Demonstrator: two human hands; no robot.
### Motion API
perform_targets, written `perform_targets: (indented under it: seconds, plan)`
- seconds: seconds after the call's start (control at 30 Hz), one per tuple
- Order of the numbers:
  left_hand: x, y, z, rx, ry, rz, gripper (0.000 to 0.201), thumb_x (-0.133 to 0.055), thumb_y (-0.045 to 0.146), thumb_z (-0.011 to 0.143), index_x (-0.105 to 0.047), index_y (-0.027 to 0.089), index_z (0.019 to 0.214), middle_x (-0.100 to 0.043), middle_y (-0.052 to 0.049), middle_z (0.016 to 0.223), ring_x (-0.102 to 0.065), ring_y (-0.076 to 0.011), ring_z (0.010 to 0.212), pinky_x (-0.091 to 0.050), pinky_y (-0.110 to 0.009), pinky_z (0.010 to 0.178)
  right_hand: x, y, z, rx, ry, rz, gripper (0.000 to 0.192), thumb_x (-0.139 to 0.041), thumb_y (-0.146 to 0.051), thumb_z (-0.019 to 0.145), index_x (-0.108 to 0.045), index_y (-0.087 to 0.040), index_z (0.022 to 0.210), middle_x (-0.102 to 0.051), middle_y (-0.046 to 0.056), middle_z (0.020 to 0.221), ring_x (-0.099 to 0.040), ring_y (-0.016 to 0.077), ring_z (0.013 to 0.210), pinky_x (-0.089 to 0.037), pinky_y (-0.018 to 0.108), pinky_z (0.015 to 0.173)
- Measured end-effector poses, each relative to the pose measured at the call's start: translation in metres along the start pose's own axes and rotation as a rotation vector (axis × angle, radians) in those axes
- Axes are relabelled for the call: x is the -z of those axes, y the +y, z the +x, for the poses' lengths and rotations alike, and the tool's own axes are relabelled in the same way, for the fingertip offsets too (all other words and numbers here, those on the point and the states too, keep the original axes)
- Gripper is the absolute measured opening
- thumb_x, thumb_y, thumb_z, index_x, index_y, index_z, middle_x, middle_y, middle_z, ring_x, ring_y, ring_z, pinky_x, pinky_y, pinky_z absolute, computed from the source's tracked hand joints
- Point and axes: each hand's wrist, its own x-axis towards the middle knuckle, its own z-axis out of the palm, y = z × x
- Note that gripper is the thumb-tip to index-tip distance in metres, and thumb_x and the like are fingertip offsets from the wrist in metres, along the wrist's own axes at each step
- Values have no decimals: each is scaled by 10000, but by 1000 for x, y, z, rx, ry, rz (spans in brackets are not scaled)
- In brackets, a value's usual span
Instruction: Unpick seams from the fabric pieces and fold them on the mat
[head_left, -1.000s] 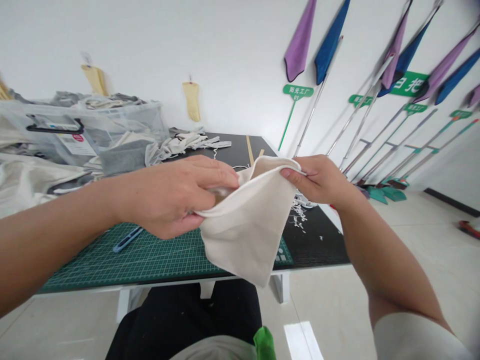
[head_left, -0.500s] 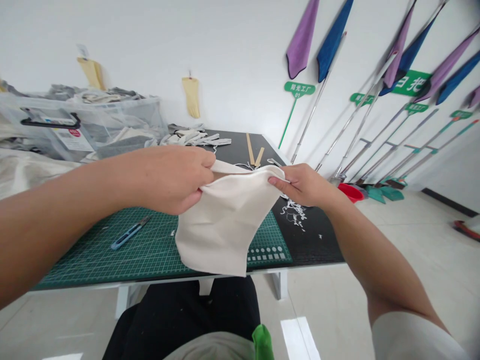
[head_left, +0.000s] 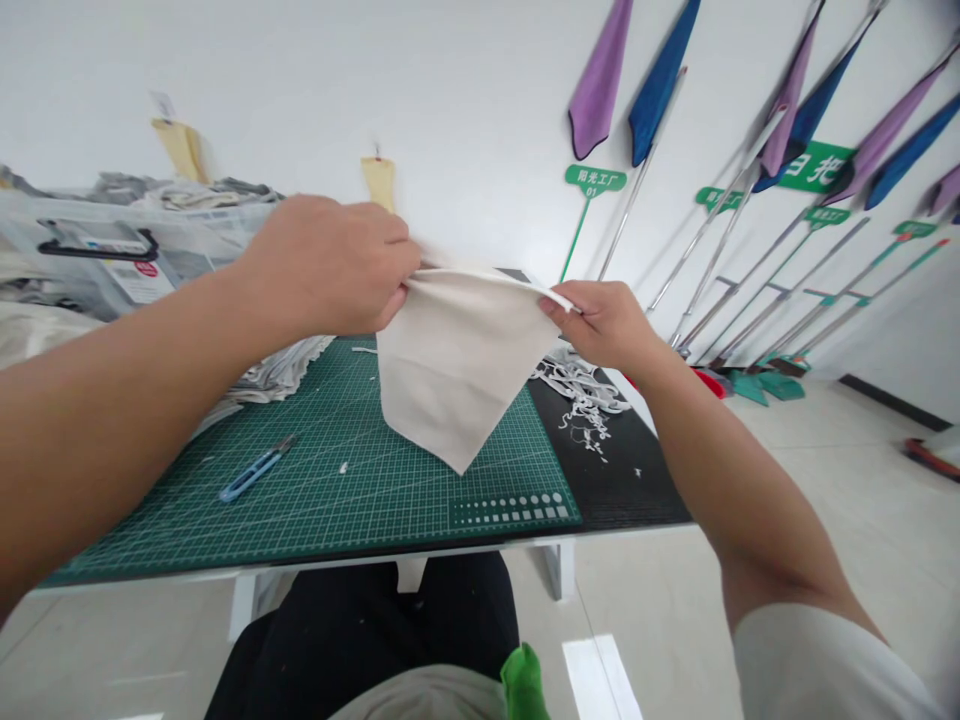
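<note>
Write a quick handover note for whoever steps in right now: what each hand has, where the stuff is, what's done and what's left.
Left hand: shut on the top edge of the cream cloth piece.
Right hand: fingers pinch the opposite top corner.
The cloth hangs in the air above the green cutting mat, its lower corner pointing down, clear of the mat.
Blue thread snips lie on the mat's left part; white cord scraps on the black table to the right.
Done: cloth picked up and spread between the hands.
Left: it has not been laid down.
</note>
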Motion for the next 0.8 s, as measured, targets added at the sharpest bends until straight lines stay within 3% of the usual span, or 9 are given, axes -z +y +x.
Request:
perform_targets:
  seconds: [0.2, 0.33, 0.47, 0.63, 0.8]
  plan:
    - [2, -2, -3, -54, 109, 61, 561, -94, 236, 921, -593, -10, 846, -570, -58, 944, -518, -203, 1067, -406, -361, 895, -2, 15, 12, 43, 60, -88, 246, -386, -304, 947, -572, -179, 845, -544, 40, 723, -512, 166, 687, -375, 284, 640]
    - [-18, 7, -19, -248, 99, 63, 317, -328, 208, 903, -600, 99, 781, -592, -77, 829, -554, -221, 937, -435, -420, 863, -9, 12, -10, 103, -67, -95, 160, -433, -201, 897, -582, -168, 946, -578, 55, 804, -531, 171, 745, -396, 280, 656]
    - [-36, 29, -46, -387, 74, -149, 163, -465, 177, 844, -614, 171, 778, -603, -83, 799, -559, -232, 913, -441, -413, 824, -20, -2, -40, 165, -183, -53, 153, -446, -145, 863, -575, -138, 945, -599, 82, 820, -537, 175, 763, -404, 273, 655]
    - [-36, 58, -82, -571, -14, -240, 137, -496, 168, 819, -631, 187, 835, -625, -114, 862, -536, -283, 998, -422, -441, 806, -34, -28, -80, 220, -332, 54, 156, -425, -118, 868, -573, -134, 914, -589, 85, 792, -508, 172, 751, -387, 279, 674]
    - [-34, 85, -112, -653, -146, -313, 116, -539, 251, 794, -645, 204, 803, -639, -108, 819, -541, -278, 970, -415, -455, 840, -48, -58, -120, 303, -435, 83, 181, -394, -141, 906, -574, -147, 893, -560, 59, 744, -460, 168, 717, -349, 297, 672]
